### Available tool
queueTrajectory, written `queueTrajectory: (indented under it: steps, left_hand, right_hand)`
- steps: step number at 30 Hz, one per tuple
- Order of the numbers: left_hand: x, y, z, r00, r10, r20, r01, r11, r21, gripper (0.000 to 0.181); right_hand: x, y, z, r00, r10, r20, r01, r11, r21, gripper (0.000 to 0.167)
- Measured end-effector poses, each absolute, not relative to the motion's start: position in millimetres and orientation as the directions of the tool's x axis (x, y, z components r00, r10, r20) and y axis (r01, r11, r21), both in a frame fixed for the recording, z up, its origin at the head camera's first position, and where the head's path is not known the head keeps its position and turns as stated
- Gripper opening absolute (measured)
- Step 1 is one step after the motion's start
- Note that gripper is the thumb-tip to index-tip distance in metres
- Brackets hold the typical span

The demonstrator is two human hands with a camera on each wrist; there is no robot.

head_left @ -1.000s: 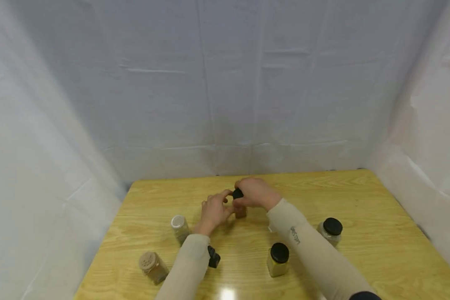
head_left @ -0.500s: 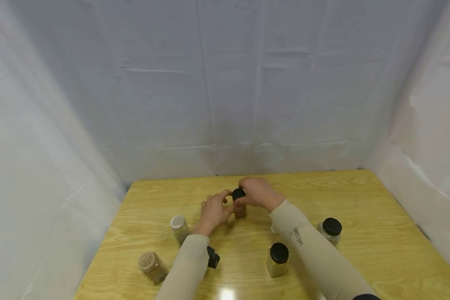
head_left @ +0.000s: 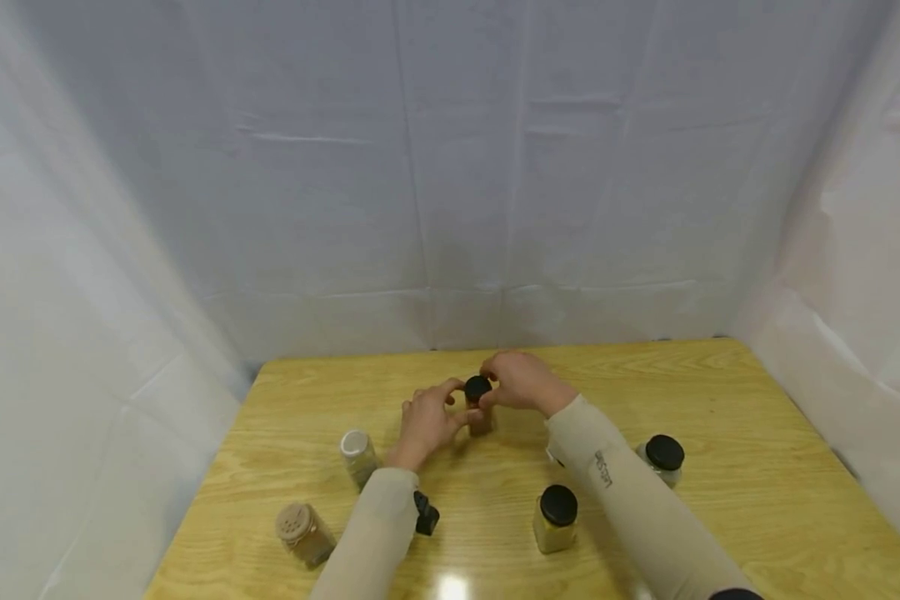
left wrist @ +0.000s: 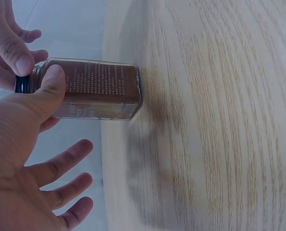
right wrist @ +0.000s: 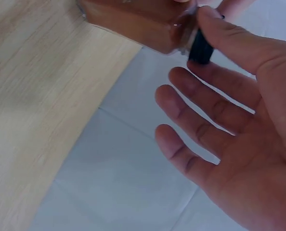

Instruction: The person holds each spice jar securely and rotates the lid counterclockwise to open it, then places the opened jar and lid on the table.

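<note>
A square glass spice jar of red-brown powder (left wrist: 102, 89) stands upright near the table's back edge, with printed text on its side. Its ribbed black lid (right wrist: 201, 48) sits on the neck. My left hand (head_left: 426, 421) holds the jar near the shoulder, thumb on the near face; the index finger is mostly hidden behind the glass, and the other fingers spread free. From the right, my right hand (head_left: 523, 382) pinches the lid between thumb and index finger. In the right wrist view its remaining fingers extend loosely below the lid, apart from the jar.
Left of the hands stand a clear jar with a whitish top (head_left: 357, 450) and a jar with a tan holed lid (head_left: 305, 533). A black-lidded yellow jar (head_left: 556, 521) and another black-lidded jar (head_left: 663, 458) stand right, the latter beside the right sleeve. White sheeting (head_left: 465, 183) surrounds the wooden table (head_left: 742, 417).
My right hand has shifted slightly to the right around the lid, so more of the black top shows. My left hand and the jar have stayed in place.
</note>
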State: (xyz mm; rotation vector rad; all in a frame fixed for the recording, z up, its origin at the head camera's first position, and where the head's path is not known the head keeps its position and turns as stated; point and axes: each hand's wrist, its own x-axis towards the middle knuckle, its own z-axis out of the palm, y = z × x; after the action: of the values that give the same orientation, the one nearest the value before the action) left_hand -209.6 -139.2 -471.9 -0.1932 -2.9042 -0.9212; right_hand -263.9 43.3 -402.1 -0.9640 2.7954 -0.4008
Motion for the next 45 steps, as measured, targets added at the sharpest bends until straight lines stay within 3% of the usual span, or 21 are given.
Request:
queueTrajectory:
  steps: [8,15,21,29,32,38,45]
  left_hand:
    - [-210.2,-137.6,-471.0,-0.989,0.093,0.113,0.142,0.811,0.567,0.049]
    - [-211.4,-140.8,-473.3,-0.986,0.108,0.128,0.161,0.820,0.549,0.045]
    - [-210.8,-141.7,-476.4,-0.986,0.109,0.127,0.162,0.815,0.557,0.051]
    - [-210.6,-142.4,-473.9,-0.984,0.100,0.148,0.166,0.822,0.545,0.044]
    - [-211.5,-143.0,-473.5,-0.984,0.102,0.145,0.165,0.823,0.543,0.043]
    - [-212.2,-144.5,-475.0,-0.986,0.109,0.130,0.163,0.821,0.548,0.044]
    - [-213.1,-143.6,-475.9,-0.988,0.098,0.119,0.149,0.812,0.564,0.048]
  right_hand:
    - [-265.0,44.7,-399.5,-0.743,-0.658,-0.124,-0.603,0.738,-0.304,0.043]
    - [-263.2,36.9,-409.6,-0.815,-0.574,-0.075,-0.542,0.803,-0.248,0.055]
    - [-260.4,30.6,-415.4,-0.843,-0.537,-0.031,-0.525,0.833,-0.173,0.045]
    - [-262.4,31.4,-409.6,-0.767,-0.640,-0.044,-0.607,0.746,-0.274,0.026]
    - [-263.2,30.6,-410.7,-0.756,-0.652,-0.059,-0.615,0.738,-0.278,0.037]
    - [-260.4,28.0,-414.1,-0.820,-0.573,0.013,-0.565,0.804,-0.185,0.058]
    - [-259.6,23.9,-417.8,-0.847,-0.526,0.076,-0.531,0.844,-0.078,0.058]
